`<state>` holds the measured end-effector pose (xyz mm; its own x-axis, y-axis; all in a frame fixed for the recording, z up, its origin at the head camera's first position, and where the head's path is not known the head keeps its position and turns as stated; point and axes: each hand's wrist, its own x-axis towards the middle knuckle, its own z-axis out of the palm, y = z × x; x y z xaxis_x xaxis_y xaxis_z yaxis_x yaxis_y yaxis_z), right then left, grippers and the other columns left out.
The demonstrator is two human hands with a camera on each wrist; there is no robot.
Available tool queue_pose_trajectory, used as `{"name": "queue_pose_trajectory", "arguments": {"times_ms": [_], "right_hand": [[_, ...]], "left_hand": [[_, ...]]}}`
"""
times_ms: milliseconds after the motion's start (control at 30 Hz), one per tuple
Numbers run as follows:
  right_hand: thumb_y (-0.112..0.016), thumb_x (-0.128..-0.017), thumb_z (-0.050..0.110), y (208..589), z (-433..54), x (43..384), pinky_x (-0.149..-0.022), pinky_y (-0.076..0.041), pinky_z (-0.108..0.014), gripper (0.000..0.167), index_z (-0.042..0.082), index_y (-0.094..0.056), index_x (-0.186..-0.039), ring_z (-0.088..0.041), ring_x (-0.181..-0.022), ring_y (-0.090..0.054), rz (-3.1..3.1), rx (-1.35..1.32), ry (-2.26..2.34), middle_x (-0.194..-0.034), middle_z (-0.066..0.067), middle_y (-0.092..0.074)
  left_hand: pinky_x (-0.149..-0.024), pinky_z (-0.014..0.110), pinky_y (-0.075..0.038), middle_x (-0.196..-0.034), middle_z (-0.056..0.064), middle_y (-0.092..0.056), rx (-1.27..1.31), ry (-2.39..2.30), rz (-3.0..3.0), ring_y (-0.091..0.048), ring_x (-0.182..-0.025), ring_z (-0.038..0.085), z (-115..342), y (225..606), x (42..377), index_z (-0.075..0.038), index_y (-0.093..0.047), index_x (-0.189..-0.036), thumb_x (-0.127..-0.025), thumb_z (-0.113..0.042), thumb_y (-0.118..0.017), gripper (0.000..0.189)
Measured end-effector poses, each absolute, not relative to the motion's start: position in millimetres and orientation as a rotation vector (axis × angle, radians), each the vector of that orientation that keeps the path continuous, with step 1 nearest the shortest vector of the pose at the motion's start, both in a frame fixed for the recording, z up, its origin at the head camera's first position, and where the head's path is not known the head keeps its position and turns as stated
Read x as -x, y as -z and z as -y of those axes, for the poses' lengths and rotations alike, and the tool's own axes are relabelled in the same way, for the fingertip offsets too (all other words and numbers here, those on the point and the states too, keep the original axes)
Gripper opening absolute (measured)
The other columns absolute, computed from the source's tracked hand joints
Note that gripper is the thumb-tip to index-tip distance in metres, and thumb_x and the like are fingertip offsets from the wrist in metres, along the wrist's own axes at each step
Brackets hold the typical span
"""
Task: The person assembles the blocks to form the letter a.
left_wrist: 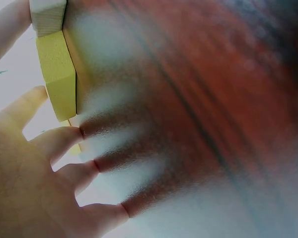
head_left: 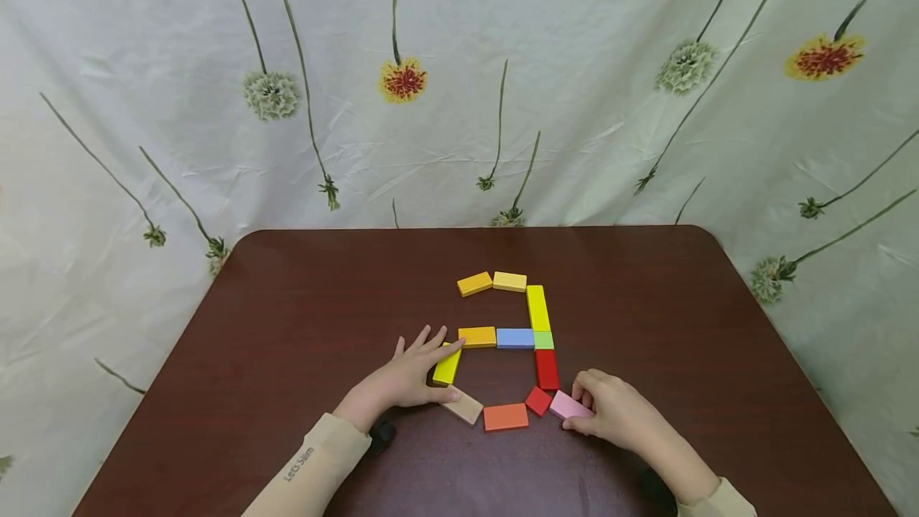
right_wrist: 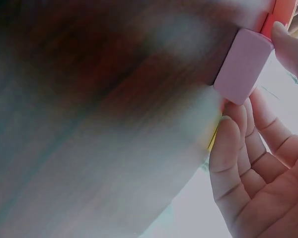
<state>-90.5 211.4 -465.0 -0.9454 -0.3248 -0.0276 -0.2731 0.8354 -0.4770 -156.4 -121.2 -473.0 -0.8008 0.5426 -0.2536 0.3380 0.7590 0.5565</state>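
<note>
Flat coloured wooden blocks lie end to end on the table in a shape like a lowercase "a". My left hand (head_left: 409,373) rests with fingers spread at its left side, thumb on a beige block (head_left: 465,407) and index finger over a yellow block (head_left: 447,365). That yellow block (left_wrist: 57,74) also shows in the left wrist view. At the lower right, my right hand (head_left: 613,409) pinches a pink block (head_left: 570,406) between thumb and curled fingers. The pink block (right_wrist: 243,67) lies beside a small red block (head_left: 538,401). An orange block (head_left: 506,417) lies between the red and beige ones.
Up the right side run a longer red block (head_left: 547,369), a green one (head_left: 542,340) and a tall yellow one (head_left: 538,308). A blue block (head_left: 514,338) forms part of the middle bar. The brown table (head_left: 323,301) meets a flowered cloth (head_left: 445,150) behind.
</note>
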Motion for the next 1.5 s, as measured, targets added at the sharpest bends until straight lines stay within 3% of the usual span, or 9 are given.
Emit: {"name": "queue_pose_trajectory", "arguments": {"times_ms": [900, 1000, 1167, 1367, 1500], "right_hand": [[-0.088, -0.071, 0.029, 464.6, -215.7, 91.7, -0.057, -0.044, -0.019, 0.035, 0.014, -0.061, -0.087, -0.003, -0.066, -0.046, -2.883, 0.509, 0.756, -0.077, 0.007, -0.054], [-0.085, -0.076, 0.029, 461.8, -217.5, 97.4, -0.065, -0.052, -0.023, 0.031, 0.013, -0.064, -0.092, -0.007, -0.074, -0.054, -2.901, 0.49, 0.779, -0.084, 0.005, -0.059], [-0.079, -0.082, 0.024, 460.7, -217.5, 117.0, -0.087, -0.057, -0.042, 0.034, 0.01, -0.068, -0.111, -0.022, -0.098, -0.065, -2.949, 0.444, 0.759, -0.106, -0.005, -0.067], [-0.077, -0.084, 0.029, 467.0, -214.4, 138.0, -0.094, -0.053, -0.053, 0.059, 0.01, -0.058, -0.136, -0.038, -0.123, -0.055, -2.886, 0.507, 0.729, -0.137, -0.017, -0.057], [-0.075, -0.086, 0.034, 469.0, -210.9, 148.0, -0.098, -0.049, -0.057, 0.066, 0.013, -0.051, -0.144, -0.043, -0.132, -0.047, -2.828, 0.486, 0.713, -0.148, -0.02, -0.047]], "left_hand": [[-0.115, 0.071, 0.0, -0.164, 0.015, -0.017, -0.669, -0.714, -2.553, -0.004, -0.152, 0.042, 121.4, 473.9, 152.9, -0.027, -0.033, -0.155, -0.086, -0.041, -0.075, 0.082], [-0.115, 0.071, 0.0, -0.164, 0.015, -0.017, -0.671, -0.706, -2.555, -0.004, -0.152, 0.043, 121.3, 473.8, 152.5, -0.026, -0.033, -0.155, -0.086, -0.042, -0.075, 0.082], [-0.114, 0.071, 0.0, -0.164, 0.015, -0.016, -0.667, -0.701, -2.555, -0.003, -0.152, 0.043, 121.6, 473.8, 153.1, -0.026, -0.033, -0.155, -0.086, -0.042, -0.074, 0.082], [-0.115, 0.071, 0.0, -0.164, 0.015, -0.017, -0.662, -0.704, -2.555, -0.004, -0.152, 0.042, 121.9, 474.6, 151.7, -0.027, -0.034, -0.155, -0.086, -0.043, -0.074, 0.082], [-0.115, 0.071, 0.001, -0.164, 0.015, -0.018, -0.67, -0.708, -2.553, -0.004, -0.152, 0.043, 121.1, 472.8, 151.5, -0.025, -0.034, -0.155, -0.086, -0.042, -0.075, 0.082]]}}
